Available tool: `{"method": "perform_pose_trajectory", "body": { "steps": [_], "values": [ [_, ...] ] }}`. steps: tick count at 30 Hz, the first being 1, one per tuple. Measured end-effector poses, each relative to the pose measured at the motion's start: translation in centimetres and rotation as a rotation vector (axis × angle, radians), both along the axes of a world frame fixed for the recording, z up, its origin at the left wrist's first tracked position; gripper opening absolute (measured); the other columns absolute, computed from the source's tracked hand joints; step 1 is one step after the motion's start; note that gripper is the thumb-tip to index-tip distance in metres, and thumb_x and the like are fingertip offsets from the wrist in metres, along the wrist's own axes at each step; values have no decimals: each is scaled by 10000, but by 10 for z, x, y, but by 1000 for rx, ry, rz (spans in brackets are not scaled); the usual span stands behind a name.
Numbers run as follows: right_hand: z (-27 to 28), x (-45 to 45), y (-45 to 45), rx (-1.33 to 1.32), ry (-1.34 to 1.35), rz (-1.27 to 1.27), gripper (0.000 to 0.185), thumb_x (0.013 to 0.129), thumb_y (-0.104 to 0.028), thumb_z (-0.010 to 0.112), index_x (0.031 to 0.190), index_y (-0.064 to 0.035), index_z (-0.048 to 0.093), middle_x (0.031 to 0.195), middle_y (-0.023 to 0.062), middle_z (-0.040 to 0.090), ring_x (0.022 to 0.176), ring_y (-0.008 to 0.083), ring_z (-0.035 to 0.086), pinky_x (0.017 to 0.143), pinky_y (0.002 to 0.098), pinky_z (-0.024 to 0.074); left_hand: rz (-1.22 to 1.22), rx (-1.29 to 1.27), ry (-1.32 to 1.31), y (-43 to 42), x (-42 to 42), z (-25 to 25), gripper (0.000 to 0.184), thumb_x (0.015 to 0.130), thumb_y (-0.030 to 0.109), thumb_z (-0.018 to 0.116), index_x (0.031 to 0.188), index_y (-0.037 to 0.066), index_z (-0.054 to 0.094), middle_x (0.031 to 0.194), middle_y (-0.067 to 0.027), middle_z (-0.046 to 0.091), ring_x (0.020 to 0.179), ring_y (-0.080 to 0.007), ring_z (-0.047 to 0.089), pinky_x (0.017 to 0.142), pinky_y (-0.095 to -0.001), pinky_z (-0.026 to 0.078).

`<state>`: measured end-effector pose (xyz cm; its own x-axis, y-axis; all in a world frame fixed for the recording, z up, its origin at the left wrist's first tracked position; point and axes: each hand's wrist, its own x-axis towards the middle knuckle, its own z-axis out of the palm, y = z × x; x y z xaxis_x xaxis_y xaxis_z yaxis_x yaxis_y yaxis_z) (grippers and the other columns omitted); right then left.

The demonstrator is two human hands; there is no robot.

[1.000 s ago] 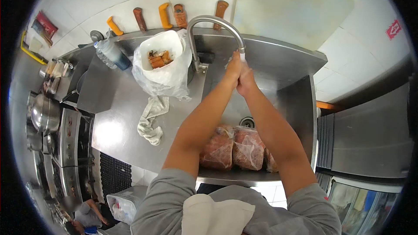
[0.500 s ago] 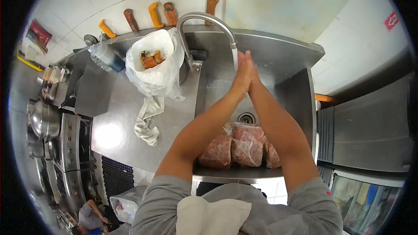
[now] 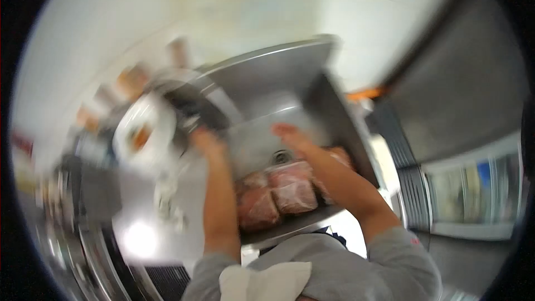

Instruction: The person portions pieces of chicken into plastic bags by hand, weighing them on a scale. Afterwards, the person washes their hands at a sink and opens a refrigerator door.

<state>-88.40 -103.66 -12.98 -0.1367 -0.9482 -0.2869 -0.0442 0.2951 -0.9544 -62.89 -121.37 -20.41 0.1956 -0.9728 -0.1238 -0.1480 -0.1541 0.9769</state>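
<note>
My left hand (image 3: 205, 138) is at the base of the faucet (image 3: 192, 122), left of the sink basin; motion blur hides its fingers and whether they grip the handle. Over the basin, my right hand (image 3: 291, 135) is held with its fingers stretched out and nothing visible in it. A pale streak like running water (image 3: 224, 103) slants down from the blurred spout. Below my right hand lie plastic-wrapped blocks of meat (image 3: 292, 188), along the near side of the steel sink (image 3: 267, 64). The drain (image 3: 281, 157) shows just beyond them.
Left of the faucet, a white bowl (image 3: 123, 134) holds brownish food. A crumpled cloth (image 3: 165, 198) lies on the steel counter (image 3: 192, 228). Blurred knife handles (image 3: 132, 81) line the wall. A glass-fronted cabinet (image 3: 473, 189) stands to the right.
My hands, pressed together under the water before, have come apart. The left moved to the faucet's base and the right lower over the basin. The view has turned and blurred.
</note>
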Motion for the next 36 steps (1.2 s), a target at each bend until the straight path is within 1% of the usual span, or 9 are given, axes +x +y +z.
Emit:
{"method": "perform_pose_trajectory", "body": {
  "steps": [2, 5, 6, 9, 14, 22, 26, 28, 36],
  "values": [
    [3, -58, 54, -10, 244, -76, 397, 844, -406, 560, 1121, -122, 578, 1126, 37, 580, 1074, 226, 495, 869, 379, 415, 168, -568, -1036, 0, 11, 7, 198, 844, 193, 501, 994, 71, 542, 996, -66, 559, 903, -205, 553, 711, -393, 480],
    [18, -139, 166, 99, -205, -532, 397, 843, -385, 569, 1137, -119, 558, 1157, 60, 559, 1041, 195, 527, 863, 339, 414, -170, -147, -1171, -24, -2, 60, 474, 826, 412, 524, 1113, 35, 553, 1252, -141, 498, 1053, -272, 555, 815, -372, 483],
    [26, -160, 203, 43, -307, -641, 389, 838, -393, 572, 1116, -122, 567, 1143, 61, 563, 1035, 196, 530, 865, 348, 417, -113, -212, -249, -111, 16, -14, 511, 814, 393, 523, 1144, 3, 510, 1264, -187, 476, 1034, -335, 553, 840, -431, 476],
    [51, -222, 322, -91, -284, -887, 295, 878, -345, 512, 1063, -123, 576, 1060, 40, 596, 973, 166, 556, 843, 343, 428, 65, -21, 24, 13, -59, 126, 554, 839, 347, 474, 1298, 41, 418, 1402, -117, 325, 1199, -293, 406, 974, -431, 366],
    [24, -275, 495, 514, 611, -713, 416, 830, -417, 545, 1062, -74, 590, 1014, 95, 621, 974, 202, 577, 818, 430, 429, 60, -206, -122, 16, -68, 100, 562, 845, 362, 507, 1307, 58, 406, 1319, -115, 400, 1156, -285, 444, 947, -443, 354],
    [3, -344, 712, -154, 27, -1438, 276, 867, -365, 553, 865, -104, 642, 779, 93, 653, 745, 191, 648, 659, 368, 490, -196, -233, 3, 218, -186, 121, 531, 845, 342, 527, 1282, 57, 434, 1199, -115, 474, 1072, -264, 505, 866, -408, 399],
    [-90, -387, 792, 839, 962, -774, 297, 819, -369, 553, 884, -96, 649, 927, 174, 641, 889, 350, 599, 803, 424, 471, -533, -87, 97, 315, -266, 104, 516, 844, 333, 537, 1270, 56, 448, 1139, -115, 511, 1029, -254, 535, 826, -390, 421],
    [-28, -370, 808, 926, 649, -819, 500, 766, -221, 662, 1217, -137, 462, 1317, 170, 426, 1185, 320, 436, 922, 426, 417, -759, -7, 129, 350, -308, 89, 508, 844, 328, 542, 1264, 55, 455, 1109, -114, 529, 1008, -248, 550, 806, -382, 432],
    [222, -436, 932, 891, 1124, -656, 466, 831, -387, 560, 1236, -163, 501, 1071, 157, 607, 988, 321, 585, 814, 427, 488, -1609, -37, -309, 517, -466, 50, 377, 828, 260, 583, 1128, 33, 557, 994, -109, 604, 895, -250, 609, 747, -333, 461]
  ]
}}
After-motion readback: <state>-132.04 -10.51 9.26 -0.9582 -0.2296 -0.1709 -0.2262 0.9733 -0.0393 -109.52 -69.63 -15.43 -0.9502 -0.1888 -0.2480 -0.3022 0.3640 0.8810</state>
